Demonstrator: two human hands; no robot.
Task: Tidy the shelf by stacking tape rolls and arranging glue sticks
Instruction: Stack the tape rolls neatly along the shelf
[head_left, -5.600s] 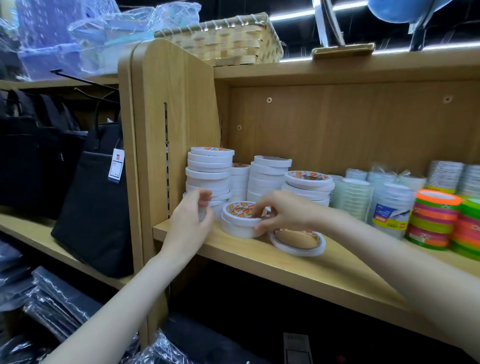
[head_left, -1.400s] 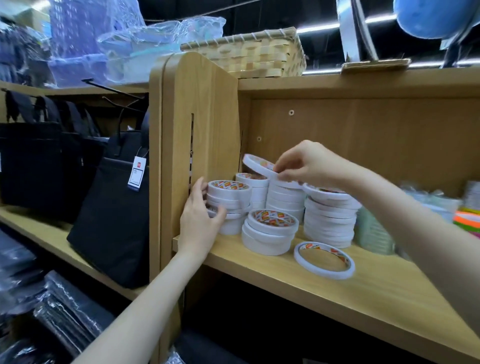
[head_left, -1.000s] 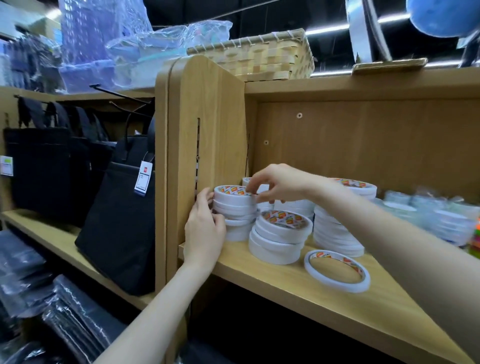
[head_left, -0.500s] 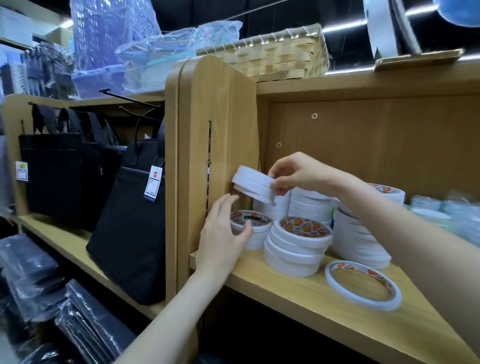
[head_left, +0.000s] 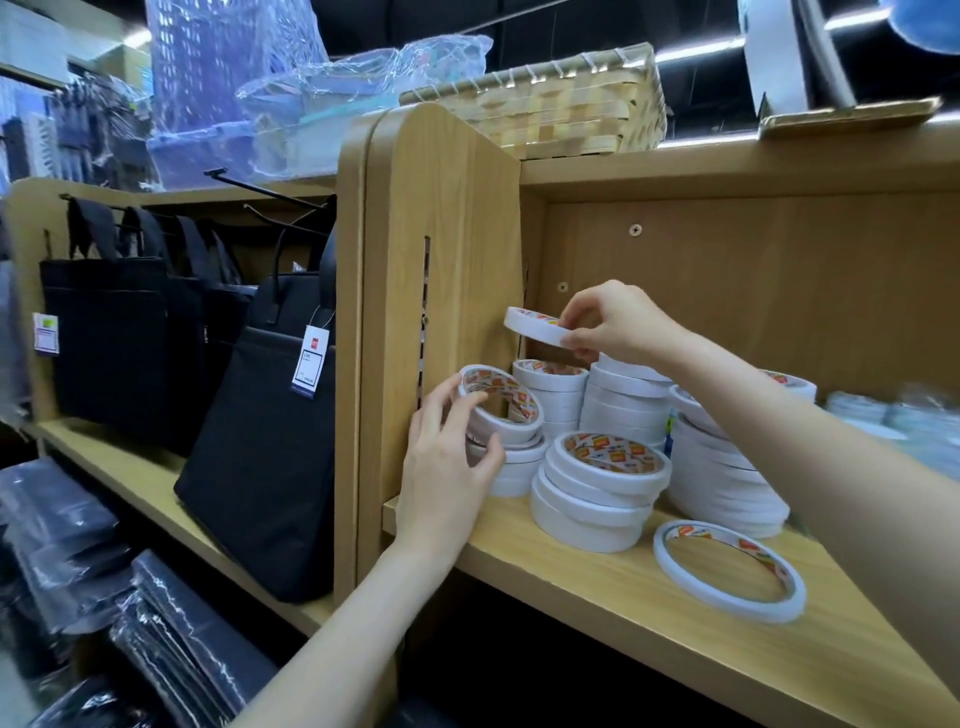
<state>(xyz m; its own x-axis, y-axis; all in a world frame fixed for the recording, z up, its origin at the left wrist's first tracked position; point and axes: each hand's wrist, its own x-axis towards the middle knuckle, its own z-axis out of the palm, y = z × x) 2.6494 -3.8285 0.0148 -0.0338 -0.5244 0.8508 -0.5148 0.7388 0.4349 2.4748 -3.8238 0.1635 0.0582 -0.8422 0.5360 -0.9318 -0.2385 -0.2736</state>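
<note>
The wooden shelf (head_left: 597, 587) carries the work, with its upright side panel (head_left: 441, 312) closing the left end. Against the back, toward the right, the widest stack of white tape rolls (head_left: 727, 483) stands tall and fairly even. Left of it rises a narrower back stack (head_left: 623, 410), and another (head_left: 550, 395) sits in the back left corner beside the panel. Near the front edge a short stack (head_left: 602, 488) of a few rolls sits slightly stepped, not squared. At the left end, a low pile (head_left: 514, 467) rests just beside the panel.

The right hand (head_left: 613, 322) pinches a thin roll (head_left: 535, 325), tilted, in the air above the back left corner, touching no stack. The left hand (head_left: 447, 462) curls its fingers round a tilted roll (head_left: 498, 405) on top of the low pile, thumb at its rim, so both grips are closed on tape.

One thin roll (head_left: 727, 569) lies flat and alone near the front edge, well apart from the stacks.

By my judgement the stacking is well under way but unfinished: two rolls are in hand, one is loose, and the front stack wants straightening. No glue sticks are visible, so that part looks not yet begun.
</note>
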